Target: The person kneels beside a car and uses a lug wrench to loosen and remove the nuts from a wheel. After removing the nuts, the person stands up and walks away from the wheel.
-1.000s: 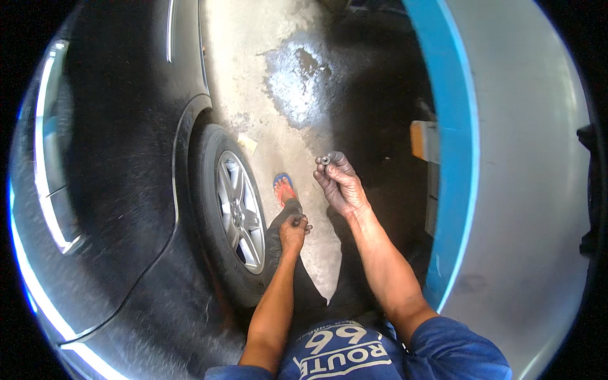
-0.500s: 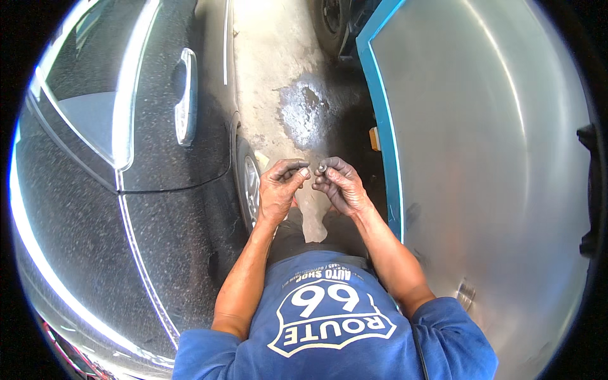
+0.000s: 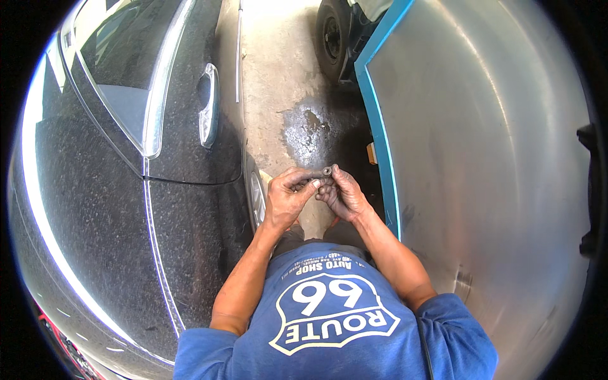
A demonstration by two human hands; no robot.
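In front of my waist my two hands meet, their fingertips blackened with grime. Between the thumb and fingers of my right hand [image 3: 346,195] is a small dark metal piece [image 3: 327,171], round with a hole in its end, like a nut. My left hand [image 3: 286,197] is closed in a pinch, its forefinger reaching across to the metal piece and its thumb just below. Whatever lies between the left fingers is hidden. The piece is too small to name with certainty.
A dusty black car [image 3: 196,215] with a chrome door handle [image 3: 208,107] stands close on my left. To my right is a large grey metal panel [image 3: 481,158] with a blue edge [image 3: 379,120]. Ahead, a wet patch [image 3: 307,133] marks the concrete floor, near a vehicle's wheel [image 3: 332,35].
My hands were slightly apart and have come together. The left fingers now reach the small metal piece held in my right hand. The view has shifted a little.
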